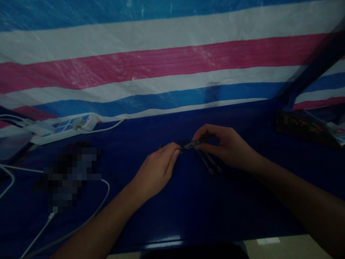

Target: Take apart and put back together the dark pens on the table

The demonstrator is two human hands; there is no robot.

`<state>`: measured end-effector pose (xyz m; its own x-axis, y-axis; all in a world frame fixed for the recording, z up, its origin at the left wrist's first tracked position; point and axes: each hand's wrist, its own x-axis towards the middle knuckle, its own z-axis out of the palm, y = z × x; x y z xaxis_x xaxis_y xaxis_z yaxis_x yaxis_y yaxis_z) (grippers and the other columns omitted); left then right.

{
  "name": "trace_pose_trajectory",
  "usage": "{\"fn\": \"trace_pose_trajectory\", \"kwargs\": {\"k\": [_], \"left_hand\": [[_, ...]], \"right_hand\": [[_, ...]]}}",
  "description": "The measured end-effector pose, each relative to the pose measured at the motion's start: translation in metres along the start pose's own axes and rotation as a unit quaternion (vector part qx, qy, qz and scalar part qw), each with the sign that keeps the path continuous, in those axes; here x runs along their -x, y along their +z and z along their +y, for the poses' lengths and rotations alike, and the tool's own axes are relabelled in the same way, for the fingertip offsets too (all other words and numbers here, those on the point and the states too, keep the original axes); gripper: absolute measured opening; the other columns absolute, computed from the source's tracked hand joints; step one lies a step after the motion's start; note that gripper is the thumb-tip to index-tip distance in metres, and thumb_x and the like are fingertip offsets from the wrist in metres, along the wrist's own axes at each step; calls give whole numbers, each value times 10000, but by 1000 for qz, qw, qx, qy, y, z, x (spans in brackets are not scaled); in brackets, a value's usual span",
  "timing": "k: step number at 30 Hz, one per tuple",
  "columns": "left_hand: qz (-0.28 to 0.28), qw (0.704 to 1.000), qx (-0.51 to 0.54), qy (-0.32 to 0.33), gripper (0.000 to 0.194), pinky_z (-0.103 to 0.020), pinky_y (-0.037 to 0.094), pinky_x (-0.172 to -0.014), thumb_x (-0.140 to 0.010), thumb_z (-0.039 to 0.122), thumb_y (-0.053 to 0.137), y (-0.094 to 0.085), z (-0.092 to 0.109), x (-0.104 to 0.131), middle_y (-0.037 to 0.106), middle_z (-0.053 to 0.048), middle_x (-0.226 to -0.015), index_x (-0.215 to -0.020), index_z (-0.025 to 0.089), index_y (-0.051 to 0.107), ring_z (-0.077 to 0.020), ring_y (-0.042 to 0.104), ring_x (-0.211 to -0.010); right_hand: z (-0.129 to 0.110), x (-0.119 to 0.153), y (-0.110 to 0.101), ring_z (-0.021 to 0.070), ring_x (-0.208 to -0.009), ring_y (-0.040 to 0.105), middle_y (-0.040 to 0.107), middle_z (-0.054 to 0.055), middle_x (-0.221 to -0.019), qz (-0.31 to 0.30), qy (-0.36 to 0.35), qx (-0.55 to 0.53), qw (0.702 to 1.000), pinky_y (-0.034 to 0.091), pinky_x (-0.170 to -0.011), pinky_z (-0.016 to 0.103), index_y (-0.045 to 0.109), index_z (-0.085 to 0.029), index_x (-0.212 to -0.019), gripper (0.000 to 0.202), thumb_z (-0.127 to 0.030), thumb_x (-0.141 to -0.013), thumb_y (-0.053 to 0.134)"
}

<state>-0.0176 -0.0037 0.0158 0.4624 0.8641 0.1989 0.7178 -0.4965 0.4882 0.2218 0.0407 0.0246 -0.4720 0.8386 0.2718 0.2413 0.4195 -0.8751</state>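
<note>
Near the middle of the table, my right hand (223, 145) pinches a small dark tool (206, 158) between thumb and fingers. It has a grey, pointed metal-looking head and two slim dark legs slanting down to the right; its exact kind is too dim to make out. Just left of the grey head is my left hand (160, 167), its fingers closed together. A small dark piece juts from the fingertips toward the tool's head, and another dark bit shows behind the knuckles. What lies within the left fingers is mostly hidden.
The glossy dark blue table (167, 212) ends at a front edge below my arms. On the left lie a white power strip (64, 127), white cables (107, 190) and a pixelated dark object (72, 176). A dark box-like object (304, 127) sits right. A striped sheet (161, 61) hangs behind.
</note>
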Motion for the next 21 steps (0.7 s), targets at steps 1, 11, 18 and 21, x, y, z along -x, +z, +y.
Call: {"fn": "trace_pose_trajectory", "kwargs": {"k": [1, 11, 18, 21], "left_hand": [[8, 1000, 7, 9, 253, -297, 509, -678, -1109, 272, 330, 0, 0, 0, 647, 0, -831, -1057, 206, 569, -166, 652, -705], [23, 1000, 14, 8, 244, -328, 547, -797, -1107, 288, 388, 3, -2, -1, 716, -37, -958, -1112, 192, 612, -190, 703, -833], [24, 999, 21, 2, 265, -319, 551, -792, -1099, 289, 378, 2, -2, -1, 752, -40, -973, -1112, 199, 628, -199, 734, -866], [18, 1000, 19, 10, 272, -320, 548, -773, -1098, 293, 382, 2, -2, -2, 751, -38, -968, -1113, 196, 636, -198, 733, -845]], "right_hand": [[0, 0, -1, 189, -867, 677, 738, 33, -905, 1, -2, -9, 1000, 519, -828, 334, 710, -192, -927, 76, -265, -914, 726], [-8, 2, -4, 137, -610, 574, 644, 5, -679, -73, 62, 79, 992, 401, -588, 267, 701, -169, -822, 409, -475, -1037, 536], [-8, 2, -5, 179, -808, 665, 745, 38, -910, -52, 31, 35, 998, 475, -683, 270, 705, -182, -1046, 282, -438, -927, 726], [-5, 1, -4, 160, -693, 620, 695, 20, -742, -48, 53, 67, 995, 430, -626, 268, 712, -171, -866, 374, -512, -987, 618]]}}
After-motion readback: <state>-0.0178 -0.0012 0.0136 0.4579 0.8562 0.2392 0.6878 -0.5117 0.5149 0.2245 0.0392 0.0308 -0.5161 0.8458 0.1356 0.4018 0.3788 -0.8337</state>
